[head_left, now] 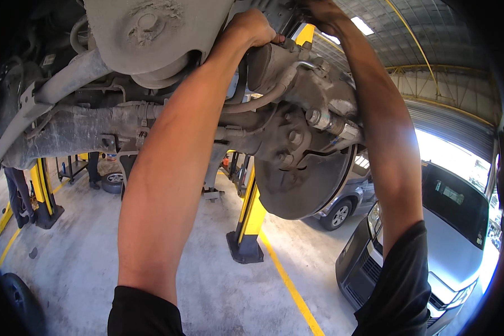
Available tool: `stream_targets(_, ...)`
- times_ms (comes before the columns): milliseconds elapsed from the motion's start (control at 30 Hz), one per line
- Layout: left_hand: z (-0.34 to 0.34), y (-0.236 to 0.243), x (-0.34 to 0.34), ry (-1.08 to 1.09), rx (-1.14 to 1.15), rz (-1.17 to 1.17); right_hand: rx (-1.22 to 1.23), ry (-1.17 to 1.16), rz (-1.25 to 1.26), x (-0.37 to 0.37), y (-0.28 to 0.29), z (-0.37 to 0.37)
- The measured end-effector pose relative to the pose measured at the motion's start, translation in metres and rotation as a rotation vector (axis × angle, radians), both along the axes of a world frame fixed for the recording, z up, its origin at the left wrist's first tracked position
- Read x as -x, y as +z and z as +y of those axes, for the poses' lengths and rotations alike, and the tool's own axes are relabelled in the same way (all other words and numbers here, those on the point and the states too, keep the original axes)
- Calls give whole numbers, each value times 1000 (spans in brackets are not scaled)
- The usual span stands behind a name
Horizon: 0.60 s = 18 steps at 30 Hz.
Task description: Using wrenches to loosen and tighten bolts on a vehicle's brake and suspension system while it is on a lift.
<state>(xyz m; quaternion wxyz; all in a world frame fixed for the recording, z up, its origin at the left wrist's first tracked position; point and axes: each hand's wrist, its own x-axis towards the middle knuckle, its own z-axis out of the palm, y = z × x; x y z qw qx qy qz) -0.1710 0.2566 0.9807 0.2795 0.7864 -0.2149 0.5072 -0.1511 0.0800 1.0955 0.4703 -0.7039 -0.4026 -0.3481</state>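
I look up under a raised vehicle at a grimy brake caliper assembly (333,89) above a disc with its backing plate (297,190). My left hand (252,28) reaches to the top just left of the caliper, fingers curled round something small that I cannot make out, beside a dark rounded part and hoses. My right hand (322,15) is raised at the upper edge, above the caliper, its fingers lost in shadow among the parts. A large grey suspension bracket (145,31) hangs left of my left hand, with a curved bar (73,84) below it.
Yellow lift posts (252,218) stand on the concrete floor. A silver van (448,235) is at right, a grey car (341,207) behind. Two people's legs (17,196) show at left, near loose wheels (112,182) and a tyre (22,297).
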Motion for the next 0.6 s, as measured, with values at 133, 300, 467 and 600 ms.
stream_targets(133,37,2,-45,-200,43,-153,158,128,-352,47,-54,-15)
stream_targets(300,28,1,-23,-240,99,20,496,-226,-804,87,-147,-32)
stream_targets(467,4,-8,7,-276,132,-1,494,-109,-808,86,-149,-38)
stream_targets(600,15,-10,-7,-244,161,37,430,-216,-720,80,-142,-20)
